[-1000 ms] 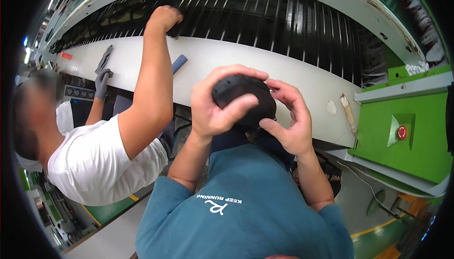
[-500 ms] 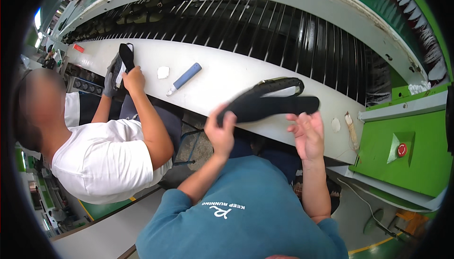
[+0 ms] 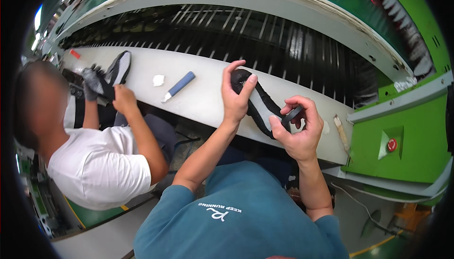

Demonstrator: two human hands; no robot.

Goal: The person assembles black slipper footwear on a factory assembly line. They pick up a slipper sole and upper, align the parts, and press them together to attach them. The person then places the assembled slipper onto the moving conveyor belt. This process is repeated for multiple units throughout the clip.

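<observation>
A black shoe upper [image 3: 259, 103] with a pale grey bottom is held up over the white table edge, its bottom turned up toward me. My left hand [image 3: 235, 96] grips the far end of it, thumb on the near side and fingers round the other. At the near end, my right hand [image 3: 302, 129] pinches a curled black strip [image 3: 292, 115], which looks like the end of a flat sole piece. The right thumb presses close to the upper. Most of that sole piece is hidden.
The white table [image 3: 208, 103] carries a blue-handled tool [image 3: 180, 85], a white scrap [image 3: 158, 80] and a pale stick [image 3: 341, 131]. Rollers [image 3: 265, 32] run behind it. A green machine housing with a red button [image 3: 391, 145] stands right. A co-worker [image 3: 104, 159] at left handles another shoe [image 3: 122, 66].
The shoe upper has turned from lying sideways to pointing away, pale bottom up. My left hand moved farther out; my right hand has closed on the black strip. The co-worker's hands also shifted.
</observation>
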